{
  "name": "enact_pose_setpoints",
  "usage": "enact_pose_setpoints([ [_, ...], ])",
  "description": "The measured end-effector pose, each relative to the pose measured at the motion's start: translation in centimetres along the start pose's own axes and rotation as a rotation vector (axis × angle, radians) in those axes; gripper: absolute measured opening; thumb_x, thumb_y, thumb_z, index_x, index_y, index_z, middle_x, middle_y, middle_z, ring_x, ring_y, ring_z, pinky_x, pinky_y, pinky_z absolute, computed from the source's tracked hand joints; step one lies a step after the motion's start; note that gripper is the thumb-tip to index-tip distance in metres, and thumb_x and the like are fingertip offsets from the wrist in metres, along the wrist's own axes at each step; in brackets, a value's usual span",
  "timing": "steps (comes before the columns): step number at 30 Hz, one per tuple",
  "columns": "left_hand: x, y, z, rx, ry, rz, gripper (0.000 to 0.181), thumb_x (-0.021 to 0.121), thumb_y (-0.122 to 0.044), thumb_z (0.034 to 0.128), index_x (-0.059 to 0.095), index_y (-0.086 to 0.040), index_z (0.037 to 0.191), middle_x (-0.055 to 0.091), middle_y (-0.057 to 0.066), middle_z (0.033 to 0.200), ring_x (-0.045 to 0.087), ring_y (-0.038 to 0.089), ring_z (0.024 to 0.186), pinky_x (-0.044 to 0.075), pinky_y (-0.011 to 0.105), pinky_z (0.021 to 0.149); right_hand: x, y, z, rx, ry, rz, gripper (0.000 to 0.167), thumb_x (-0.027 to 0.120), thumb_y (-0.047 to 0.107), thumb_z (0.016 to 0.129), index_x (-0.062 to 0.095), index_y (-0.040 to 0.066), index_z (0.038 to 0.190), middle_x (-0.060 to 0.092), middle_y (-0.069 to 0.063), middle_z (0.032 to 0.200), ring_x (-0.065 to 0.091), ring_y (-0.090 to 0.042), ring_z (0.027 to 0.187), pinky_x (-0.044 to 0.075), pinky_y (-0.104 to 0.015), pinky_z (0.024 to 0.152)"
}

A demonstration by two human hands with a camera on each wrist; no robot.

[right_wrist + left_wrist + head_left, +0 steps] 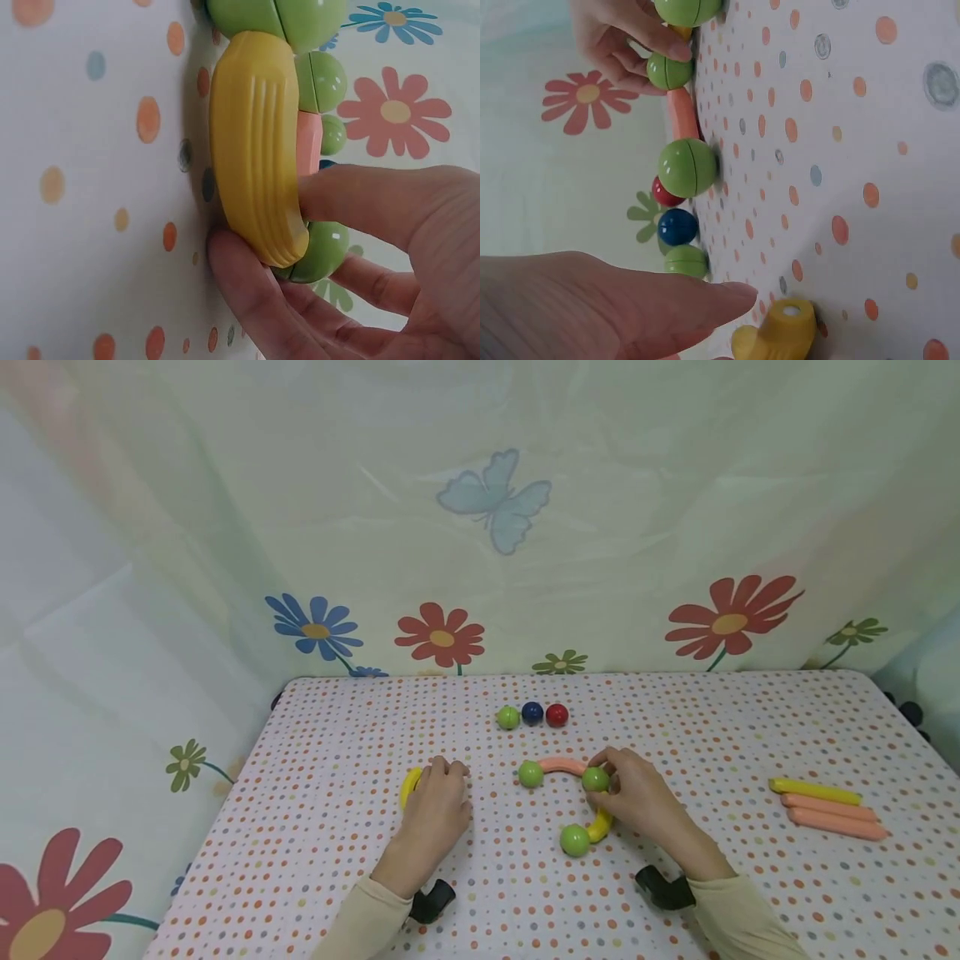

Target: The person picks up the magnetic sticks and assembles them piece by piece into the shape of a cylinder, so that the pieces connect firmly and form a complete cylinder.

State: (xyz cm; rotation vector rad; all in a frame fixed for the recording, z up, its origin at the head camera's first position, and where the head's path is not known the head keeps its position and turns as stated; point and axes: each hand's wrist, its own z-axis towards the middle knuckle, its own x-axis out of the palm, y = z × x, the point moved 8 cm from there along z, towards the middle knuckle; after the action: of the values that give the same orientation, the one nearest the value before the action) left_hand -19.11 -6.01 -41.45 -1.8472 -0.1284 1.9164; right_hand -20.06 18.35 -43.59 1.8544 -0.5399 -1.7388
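Closest on the tabletop point(517, 910) is a green ball point(574, 841) touching a yellow arc point(601, 827). Looks like smooth, hard plastic: light, stiff, not fragile, but the balls probably slip and roll. I'd grab those across the middle and the arcs round their ribbed belly. Off right lie 1 yellow stick point(815, 791) and 2 pink sticks point(836, 823). The left hand point(441, 802) sits over another yellow arc point(408, 787); can't tell if it's gripping. The right hand point(641, 789) pinches the middle green ball point(596, 779) at the first arc's far end, and a pink arc point(562, 765) links that to a 3rd ball point(531, 774). Farthest row: 1 green, 1 blue point(532, 713), 1 red point(557, 715). Totals: at least 2 yellow arcs, 1 pink arc, 4 green balls.
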Motion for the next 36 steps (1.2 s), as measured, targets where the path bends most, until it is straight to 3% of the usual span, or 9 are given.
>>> enact_pose_setpoints([
  [7, 1.6, -0.6, 1.0, -0.003, 0.081, -0.050, 0.025, 0.072, 0.011, 0.0847, 0.068, 0.009, 0.109, 0.062, 0.017, 0.096, 0.061, 0.026, 0.081, 0.055, 0.038, 0.070, 0.3, -0.1, -0.1, 0.014, 0.014, 0.001, 0.042, 0.086, 0.003, 0.081, 0.064, -0.007, 0.116, 0.061, -0.017, 0.099, 0.054, -0.023, 0.078, 0.048, -0.034, 0.064],
  [12, 2.4, -1.4, 1.6, -0.012, 0.141, -0.132, 0.024, 0.073, 0.009, 0.0839, 0.069, 0.008, 0.107, 0.061, 0.014, 0.095, 0.055, 0.021, 0.078, 0.051, 0.033, 0.068, 0.3, -0.1, -0.3, 0.022, 0.016, 0.007, 0.043, 0.086, 0.003, 0.082, 0.063, -0.006, 0.117, 0.061, -0.016, 0.100, 0.053, -0.022, 0.078, 0.048, -0.034, 0.064],
  [23, 3.1, -3.3, 2.5, 0.018, 0.135, -0.170, 0.028, 0.077, 0.005, 0.0842, 0.070, 0.007, 0.111, 0.062, 0.012, 0.097, 0.052, 0.017, 0.075, 0.048, 0.026, 0.065, 0.3, 0.0, -0.3, -0.007, -0.003, -0.003, 0.042, 0.086, 0.003, 0.081, 0.064, -0.005, 0.116, 0.059, -0.014, 0.096, 0.052, -0.022, 0.078, 0.046, -0.033, 0.063],
  [32, 3.3, -3.3, 2.8, 0.015, 0.148, -0.210, 0.024, 0.075, 0.001, 0.0895, 0.070, 0.006, 0.113, 0.062, 0.011, 0.097, 0.052, 0.016, 0.074, 0.047, 0.026, 0.063, -0.2, 0.2, -0.8, -0.006, -0.014, -0.025, 0.046, 0.085, 0.006, 0.083, 0.062, -0.005, 0.121, 0.059, -0.017, 0.101, 0.054, -0.024, 0.081, 0.048, -0.035, 0.065],
  [36, 3.3, -3.0, 2.9, 0.002, 0.165, -0.240, 0.022, 0.074, -0.002, 0.0921, 0.071, 0.005, 0.113, 0.065, 0.012, 0.102, 0.052, 0.016, 0.075, 0.047, 0.026, 0.062, -1.4, 1.4, -1.8, -0.108, -0.086, -0.082, 0.045, 0.085, 0.008, 0.085, 0.064, -0.001, 0.123, 0.059, -0.016, 0.109, 0.058, -0.029, 0.092, 0.053, -0.044, 0.073],
])
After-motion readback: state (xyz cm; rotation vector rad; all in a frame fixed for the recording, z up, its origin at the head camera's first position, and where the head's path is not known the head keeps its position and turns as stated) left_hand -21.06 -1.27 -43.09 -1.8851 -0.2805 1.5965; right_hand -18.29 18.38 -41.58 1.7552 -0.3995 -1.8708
